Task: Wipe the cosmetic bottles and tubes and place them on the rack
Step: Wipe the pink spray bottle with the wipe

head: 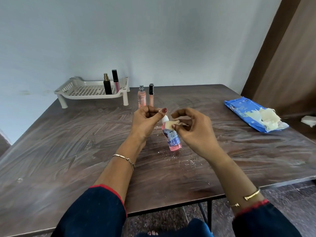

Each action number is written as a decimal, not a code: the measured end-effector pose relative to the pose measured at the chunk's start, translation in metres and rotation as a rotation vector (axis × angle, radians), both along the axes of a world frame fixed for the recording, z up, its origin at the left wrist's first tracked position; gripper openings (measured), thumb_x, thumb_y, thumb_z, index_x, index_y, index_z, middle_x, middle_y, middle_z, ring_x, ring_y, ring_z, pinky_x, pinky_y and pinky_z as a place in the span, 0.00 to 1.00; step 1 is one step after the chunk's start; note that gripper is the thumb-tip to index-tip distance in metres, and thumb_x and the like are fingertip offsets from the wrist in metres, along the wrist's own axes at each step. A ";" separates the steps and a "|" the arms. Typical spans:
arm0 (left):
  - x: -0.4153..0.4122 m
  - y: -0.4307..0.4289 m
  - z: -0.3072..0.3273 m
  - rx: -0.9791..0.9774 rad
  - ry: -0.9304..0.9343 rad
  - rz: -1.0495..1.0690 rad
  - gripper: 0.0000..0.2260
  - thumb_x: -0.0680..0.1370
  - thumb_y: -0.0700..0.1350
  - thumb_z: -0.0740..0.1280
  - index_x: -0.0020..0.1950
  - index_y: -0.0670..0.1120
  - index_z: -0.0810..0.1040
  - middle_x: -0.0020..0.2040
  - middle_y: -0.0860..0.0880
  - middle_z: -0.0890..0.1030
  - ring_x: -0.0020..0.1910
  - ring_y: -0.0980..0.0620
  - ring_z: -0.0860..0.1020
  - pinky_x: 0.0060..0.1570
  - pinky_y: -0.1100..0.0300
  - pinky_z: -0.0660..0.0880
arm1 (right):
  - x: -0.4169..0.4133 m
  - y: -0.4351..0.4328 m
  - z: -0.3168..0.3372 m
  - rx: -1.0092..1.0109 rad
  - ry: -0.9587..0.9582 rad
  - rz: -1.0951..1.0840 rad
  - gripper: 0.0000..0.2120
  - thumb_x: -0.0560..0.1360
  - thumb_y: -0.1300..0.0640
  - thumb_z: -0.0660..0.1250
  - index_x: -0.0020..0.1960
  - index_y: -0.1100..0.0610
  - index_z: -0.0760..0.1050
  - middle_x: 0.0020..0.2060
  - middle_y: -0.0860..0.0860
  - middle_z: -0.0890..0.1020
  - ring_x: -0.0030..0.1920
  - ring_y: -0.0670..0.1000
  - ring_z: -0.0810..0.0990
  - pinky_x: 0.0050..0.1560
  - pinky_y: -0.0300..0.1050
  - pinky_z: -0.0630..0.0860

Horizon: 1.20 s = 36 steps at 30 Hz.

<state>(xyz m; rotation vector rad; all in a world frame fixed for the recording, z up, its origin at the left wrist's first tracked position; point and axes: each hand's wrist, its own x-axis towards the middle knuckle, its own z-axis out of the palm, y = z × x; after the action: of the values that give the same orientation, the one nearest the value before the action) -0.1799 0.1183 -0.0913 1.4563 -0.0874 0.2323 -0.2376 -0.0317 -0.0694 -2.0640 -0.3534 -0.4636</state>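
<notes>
While my left hand (147,121) pinches the bottle (173,138) by its cap at frame centre, my right hand (194,130) pinches a wipe (170,124) against its neck. Fingers hide most of the cap, and the label is blurred. The rack (82,97) stands at upper left.

a plain home room: bare painted wall (153,40), wooden table (68,142), brown curtain (287,57) at right.

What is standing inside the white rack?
A black bottle with gold sprayer and a pink gloss tube with black cap stand inside the rack. Nothing there looks covered.
</notes>
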 end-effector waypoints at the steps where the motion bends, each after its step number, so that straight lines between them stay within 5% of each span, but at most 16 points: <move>1: 0.000 0.000 0.000 -0.002 -0.004 0.001 0.10 0.70 0.41 0.75 0.46 0.38 0.79 0.37 0.48 0.81 0.32 0.62 0.79 0.36 0.70 0.75 | 0.002 0.002 -0.001 -0.045 -0.040 -0.011 0.13 0.70 0.68 0.72 0.50 0.54 0.79 0.47 0.46 0.83 0.48 0.42 0.82 0.50 0.37 0.79; 9: 0.002 -0.001 0.000 -0.001 0.008 -0.003 0.08 0.70 0.42 0.76 0.43 0.40 0.80 0.38 0.48 0.82 0.35 0.60 0.79 0.41 0.68 0.77 | 0.001 0.000 -0.011 -0.504 -0.416 -0.086 0.05 0.68 0.64 0.74 0.42 0.57 0.82 0.35 0.49 0.82 0.38 0.51 0.78 0.36 0.43 0.73; 12: 0.004 -0.001 -0.001 -0.007 0.030 0.000 0.07 0.70 0.42 0.75 0.42 0.42 0.80 0.40 0.46 0.83 0.40 0.54 0.80 0.46 0.61 0.78 | -0.005 -0.005 -0.019 -0.562 -0.424 -0.072 0.05 0.69 0.66 0.73 0.41 0.57 0.81 0.34 0.49 0.81 0.34 0.54 0.77 0.32 0.47 0.73; 16: 0.004 -0.002 -0.001 -0.010 0.035 -0.001 0.07 0.70 0.41 0.75 0.43 0.42 0.80 0.40 0.47 0.82 0.39 0.55 0.80 0.42 0.65 0.78 | -0.012 -0.014 -0.034 -0.628 -0.403 -0.039 0.07 0.68 0.65 0.73 0.44 0.56 0.81 0.36 0.49 0.81 0.35 0.54 0.77 0.30 0.50 0.73; 24: 0.002 -0.003 -0.002 -0.022 0.029 -0.017 0.08 0.70 0.42 0.75 0.44 0.42 0.79 0.43 0.44 0.82 0.43 0.52 0.80 0.47 0.63 0.78 | -0.030 -0.030 -0.045 -0.664 -0.344 0.009 0.07 0.68 0.62 0.71 0.44 0.54 0.80 0.37 0.48 0.81 0.36 0.55 0.78 0.30 0.48 0.75; 31: 0.001 -0.003 0.001 -0.049 0.003 -0.059 0.08 0.69 0.42 0.75 0.42 0.43 0.78 0.39 0.48 0.81 0.39 0.56 0.79 0.42 0.67 0.76 | -0.017 -0.023 -0.024 -0.311 -0.368 -0.046 0.11 0.70 0.69 0.71 0.49 0.57 0.82 0.43 0.48 0.82 0.42 0.47 0.81 0.41 0.48 0.79; 36: -0.002 -0.002 0.004 -0.061 0.004 -0.066 0.08 0.70 0.41 0.74 0.43 0.41 0.77 0.36 0.49 0.79 0.33 0.62 0.78 0.39 0.70 0.75 | -0.002 -0.002 -0.009 -0.410 -0.490 -0.046 0.11 0.74 0.60 0.65 0.53 0.60 0.82 0.46 0.53 0.82 0.43 0.53 0.81 0.40 0.46 0.78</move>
<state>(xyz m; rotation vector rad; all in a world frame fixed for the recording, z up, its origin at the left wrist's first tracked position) -0.1819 0.1168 -0.0870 1.3912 -0.1239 0.1770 -0.2398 -0.0341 -0.0781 -2.3380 -0.7420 -0.9972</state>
